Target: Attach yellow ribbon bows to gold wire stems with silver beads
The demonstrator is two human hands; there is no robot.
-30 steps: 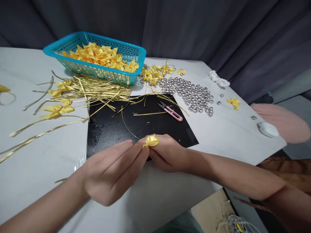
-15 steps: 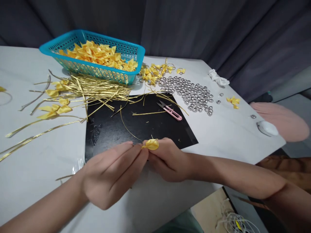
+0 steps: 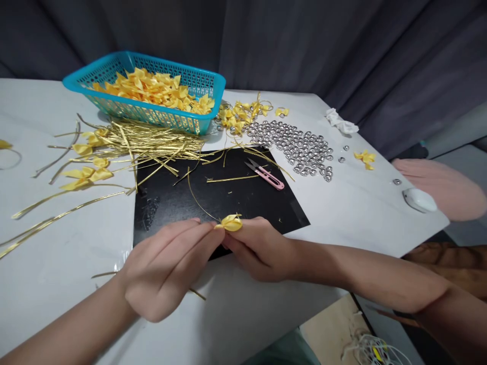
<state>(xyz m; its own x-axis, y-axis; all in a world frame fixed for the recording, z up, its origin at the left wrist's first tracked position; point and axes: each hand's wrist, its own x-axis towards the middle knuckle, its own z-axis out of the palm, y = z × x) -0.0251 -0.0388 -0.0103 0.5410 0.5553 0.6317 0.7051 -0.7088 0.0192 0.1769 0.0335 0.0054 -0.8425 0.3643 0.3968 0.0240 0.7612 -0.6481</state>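
Both hands meet at the near edge of a black mat (image 3: 171, 213), fingertips together around a yellow ribbon flower (image 3: 232, 223). My left hand (image 3: 171, 263) pinches the flower's left end, its fingers pressed together. From the other side, my right hand (image 3: 262, 248) is closed on the same flower, with its thumb and forefinger against it. A thin gold wire (image 3: 196, 195) curves up and left from the fingertips over the mat. The exact grip on flower and wire is partly hidden by the fingers.
A blue basket (image 3: 152, 109) of yellow ribbon flowers stands at the back left, with gold wires (image 3: 152, 139) before it. Pink thread snips (image 3: 266, 175) lie on the mat. Silver beads (image 3: 297, 147) spread to the right, near a white cloth (image 3: 341, 121).
Both hands have shifted slightly left with the flower, which has turned a little. A piece of gold wire beneath my left hand now shows more on the table.
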